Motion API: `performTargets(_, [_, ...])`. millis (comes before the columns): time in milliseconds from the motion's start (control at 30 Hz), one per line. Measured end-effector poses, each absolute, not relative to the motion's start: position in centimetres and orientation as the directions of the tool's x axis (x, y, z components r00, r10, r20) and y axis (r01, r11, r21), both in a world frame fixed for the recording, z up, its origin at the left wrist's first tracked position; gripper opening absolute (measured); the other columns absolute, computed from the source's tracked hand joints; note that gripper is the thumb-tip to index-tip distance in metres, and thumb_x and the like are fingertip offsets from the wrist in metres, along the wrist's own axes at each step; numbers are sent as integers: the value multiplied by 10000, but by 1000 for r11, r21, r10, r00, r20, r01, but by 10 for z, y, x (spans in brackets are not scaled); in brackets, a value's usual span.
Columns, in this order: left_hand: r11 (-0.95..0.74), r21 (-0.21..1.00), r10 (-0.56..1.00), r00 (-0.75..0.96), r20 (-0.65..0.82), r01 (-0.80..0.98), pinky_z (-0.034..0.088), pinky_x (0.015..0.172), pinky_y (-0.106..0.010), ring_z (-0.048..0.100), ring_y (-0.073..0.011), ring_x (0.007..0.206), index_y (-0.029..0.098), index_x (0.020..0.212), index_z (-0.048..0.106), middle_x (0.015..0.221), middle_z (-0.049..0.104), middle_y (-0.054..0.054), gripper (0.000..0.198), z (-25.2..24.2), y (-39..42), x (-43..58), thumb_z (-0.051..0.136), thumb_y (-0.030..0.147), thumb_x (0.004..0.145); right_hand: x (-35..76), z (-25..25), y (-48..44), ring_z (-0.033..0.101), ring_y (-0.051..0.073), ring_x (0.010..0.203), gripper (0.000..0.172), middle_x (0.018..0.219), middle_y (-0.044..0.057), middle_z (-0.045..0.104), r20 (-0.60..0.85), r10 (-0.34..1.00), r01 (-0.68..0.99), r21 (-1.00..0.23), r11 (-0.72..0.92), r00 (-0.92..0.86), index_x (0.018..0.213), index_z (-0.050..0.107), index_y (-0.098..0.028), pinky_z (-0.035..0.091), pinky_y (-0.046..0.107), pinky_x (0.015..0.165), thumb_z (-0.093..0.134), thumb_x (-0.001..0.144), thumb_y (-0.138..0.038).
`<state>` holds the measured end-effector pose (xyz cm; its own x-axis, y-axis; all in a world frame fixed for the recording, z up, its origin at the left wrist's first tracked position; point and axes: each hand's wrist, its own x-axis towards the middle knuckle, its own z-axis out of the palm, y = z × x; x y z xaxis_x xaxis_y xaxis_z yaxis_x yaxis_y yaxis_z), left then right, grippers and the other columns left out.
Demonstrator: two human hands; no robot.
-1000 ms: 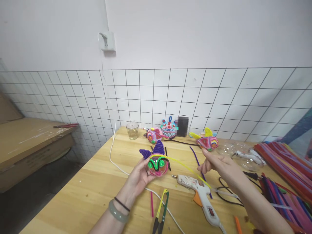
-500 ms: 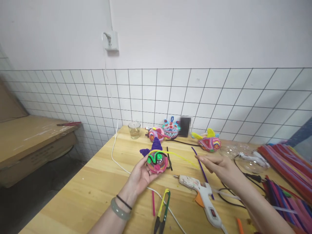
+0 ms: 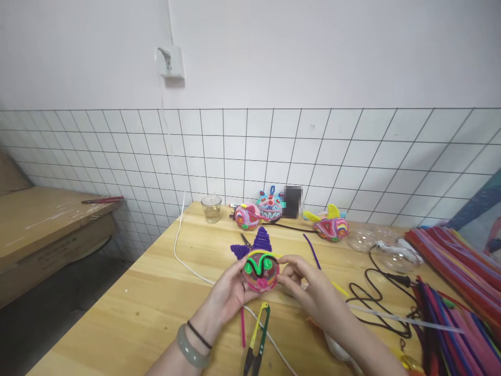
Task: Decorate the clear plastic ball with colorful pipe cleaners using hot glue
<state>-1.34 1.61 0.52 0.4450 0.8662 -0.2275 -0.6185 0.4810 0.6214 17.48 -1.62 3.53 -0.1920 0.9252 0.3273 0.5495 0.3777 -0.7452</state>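
My left hand [image 3: 230, 293] cups a clear ball decorated with chenille stems [image 3: 261, 284], bearing green-ringed eyes, a black wavy line, pink lips and two purple fins on top. A yellow chenille stem [image 3: 255, 253] arches over the ball above the eyes. My right hand [image 3: 311, 290] pinches this stem at the ball's right edge, and its loose end shows beyond the hand. Beneath the right forearm lies a white glue gun [image 3: 337, 349], mostly hidden. Yellow-and-green thread snips [image 3: 259, 331] and a short pink stem [image 3: 242, 328] lie just below the ball.
Finished fish ornaments [image 3: 331, 228] and a blue monster-like ornament [image 3: 270, 207] stand along the wall beside a glass cup [image 3: 212, 209]. Clear plastic balls [image 3: 399, 258], a coiled black cord [image 3: 378, 295] and bundled chenille stems [image 3: 450, 318] occupy the right. A white cord [image 3: 180, 256] crosses the table.
My right hand has moved left from the stem's far stretch to the ball's edge, bringing the yellow stem close against it. The ball has turned slightly and shifted right. The glue gun is now mostly covered.
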Motion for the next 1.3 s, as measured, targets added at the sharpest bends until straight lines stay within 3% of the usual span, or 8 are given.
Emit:
performTargets(133, [499,631,841,508,-188,-594,511,893,-449,698,-226,824,87,1017,674,946,744,-138,270,1,11,-9,546,277,873,167,30,-17,556,180,662,59,770,31,598,417,876,589,-655,474,-242,891,585,-247,430,288,616,567,881,-302])
performTargets(300, [492,643,848,490,-202,-586,530,855,-442,696,-219,799,98,1014,680,938,746,-128,253,1,10,-7,563,261,860,168,30,-17,566,178,705,134,782,27,575,415,869,623,-613,486,-270,803,538,-240,432,285,648,490,926,-261])
performTargets(533, [503,634,848,478,-229,-588,541,822,-413,699,-208,759,87,991,680,887,750,-128,259,4,10,-7,540,271,874,167,28,-20,567,187,716,156,815,43,564,432,825,717,-436,544,-364,840,494,-219,448,308,648,390,957,-219])
performTargets(800, [475,570,880,363,-307,-670,561,753,-370,697,-212,720,59,957,653,828,743,-137,257,4,20,-12,548,277,869,168,48,-26,570,162,687,184,757,25,598,338,865,636,-586,502,-371,767,513,-221,455,269,632,416,920,-256])
performTargets(967, [406,547,909,259,-328,-732,564,781,-406,705,-245,809,85,1054,602,895,736,-131,286,0,29,-19,588,282,846,212,63,-12,585,177,638,278,669,20,618,379,913,693,-618,371,-151,750,581,-222,465,267,602,456,882,-433])
performTargets(1133, [345,601,934,203,-293,-721,565,795,-418,703,-249,819,87,1080,599,926,730,-133,297,-2,29,-20,587,272,848,261,54,10,635,307,706,462,725,121,686,517,853,934,-334,127,69,689,634,-213,468,422,652,355,885,-526])
performTargets(1200, [302,642,953,202,-227,-705,555,828,-432,694,-254,870,90,1102,599,1001,719,-149,307,0,25,-18,592,259,846,255,49,11,633,355,886,410,907,169,704,543,839,943,-289,165,20,815,669,-188,459,489,777,384,869,-478])
performTargets(1300, [251,695,967,202,-154,-674,543,854,-439,676,-262,932,100,1081,610,1067,703,-158,295,2,18,-12,617,258,831,221,45,1,650,242,927,312,948,75,721,488,867,898,-329,292,-102,856,667,-231,487,352,832,416,888,-414])
